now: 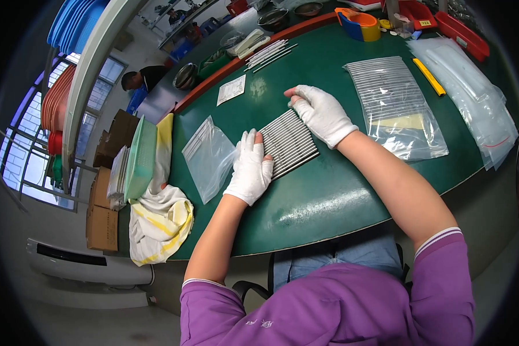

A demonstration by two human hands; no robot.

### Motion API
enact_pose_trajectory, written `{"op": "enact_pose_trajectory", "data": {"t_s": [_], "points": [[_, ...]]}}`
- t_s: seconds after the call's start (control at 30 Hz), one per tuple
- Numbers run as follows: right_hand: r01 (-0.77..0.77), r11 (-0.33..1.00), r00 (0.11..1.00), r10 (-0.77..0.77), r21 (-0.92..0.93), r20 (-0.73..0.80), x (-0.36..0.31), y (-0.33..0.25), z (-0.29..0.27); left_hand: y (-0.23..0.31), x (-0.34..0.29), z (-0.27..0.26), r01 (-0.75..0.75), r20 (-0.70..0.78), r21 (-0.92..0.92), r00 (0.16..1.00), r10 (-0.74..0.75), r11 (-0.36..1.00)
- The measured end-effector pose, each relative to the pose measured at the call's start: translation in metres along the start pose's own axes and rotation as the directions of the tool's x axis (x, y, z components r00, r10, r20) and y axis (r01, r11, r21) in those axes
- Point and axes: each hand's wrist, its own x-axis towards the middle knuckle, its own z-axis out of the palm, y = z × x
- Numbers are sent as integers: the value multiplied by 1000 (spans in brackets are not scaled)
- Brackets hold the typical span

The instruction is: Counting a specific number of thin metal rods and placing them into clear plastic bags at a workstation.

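Note:
A row of thin silver metal rods (291, 144) lies side by side on the green tabletop in front of me. My left hand (249, 168), in a white glove with some bare fingertips, lies along the row's left edge with its fingers stretched out. My right hand (324, 117), gloved the same way, rests at the far right corner of the row. Its fingers are bent and close together, and whatever is between them is hidden. Beside my left hand is a clear plastic bag (210, 161). To the right, another clear bag (395, 104) has a row of similar rods inside.
Loose rods (269, 56) and a white paper slip (231, 90) lie farther back. At right are a yellow cutter-like tool (428, 77) and stacked clear bags (470, 95). A yellow-white cloth (161, 225) and green basket (139, 161) are at left. A person (147, 78) is in the background.

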Motion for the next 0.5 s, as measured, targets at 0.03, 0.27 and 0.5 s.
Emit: {"op": "enact_pose_trajectory", "data": {"t_s": [0.03,0.27,0.5], "points": [[1,1000,1000,-1,-7,10,-3,-2,1,6,-4,-2,7,3,19,1000,-7,1000],[432,698,878,-179,-572,445,-31,-21,13,40,-23,-10,16,-59,27,998,-14,1000],[535,597,799,-127,-597,588,-48,-32,16,37,-37,-2,47,-365,-305,917,-162,951]]}}
